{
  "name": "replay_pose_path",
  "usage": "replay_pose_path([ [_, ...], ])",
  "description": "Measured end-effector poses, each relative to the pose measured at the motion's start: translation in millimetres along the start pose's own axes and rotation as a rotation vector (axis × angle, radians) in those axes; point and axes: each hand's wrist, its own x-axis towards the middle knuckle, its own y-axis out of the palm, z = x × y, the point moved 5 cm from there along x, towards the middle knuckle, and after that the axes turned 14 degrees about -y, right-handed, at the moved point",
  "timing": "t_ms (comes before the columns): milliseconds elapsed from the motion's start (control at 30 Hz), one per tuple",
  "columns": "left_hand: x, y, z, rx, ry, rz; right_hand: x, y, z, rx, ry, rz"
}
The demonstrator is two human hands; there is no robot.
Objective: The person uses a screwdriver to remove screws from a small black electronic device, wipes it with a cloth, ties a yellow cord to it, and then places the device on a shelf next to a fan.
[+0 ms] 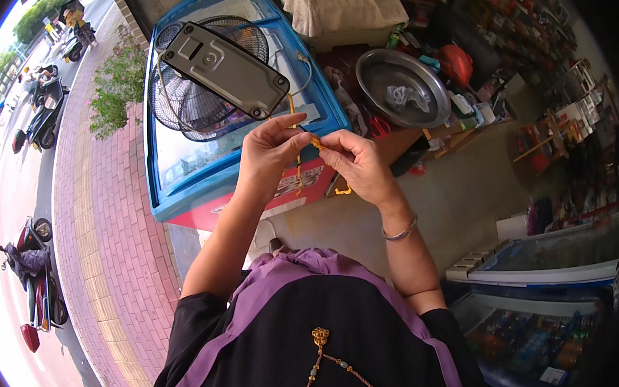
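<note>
At centre: yellow cord (pixel 298 172), strand's long axis top-to-bottom, end pointing downward
Right fingers (pixel 340 143): pinching its bunched part
Left fingers (pixel 293 147): alongside, grip unclear

Pink brick pavement (pixel 126 241), street (pixel 14 184) beyond (glaringly bright), dim crowded shelves (pixel 520 2), smooth floor (pixel 459 200)

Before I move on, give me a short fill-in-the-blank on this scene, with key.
1. The right hand pinches the yellow cord between index finger and ____.
2. The bracelet circles the ____ wrist.
3. The freezer has a ____ rim.
4. The fan is ____ of the bowl.

Missing words: thumb; right; blue; left.
</note>
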Motion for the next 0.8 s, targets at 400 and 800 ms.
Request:
replay_pose_path([
  [400,10,-14,15,-0.451,-0.174,0.062,-3,-14,-28,0.548,0.268,-0.494],
  [800,11,6,25,-0.529,-0.019,0.079,18,35,-27,0.511,0.165,-0.544],
])
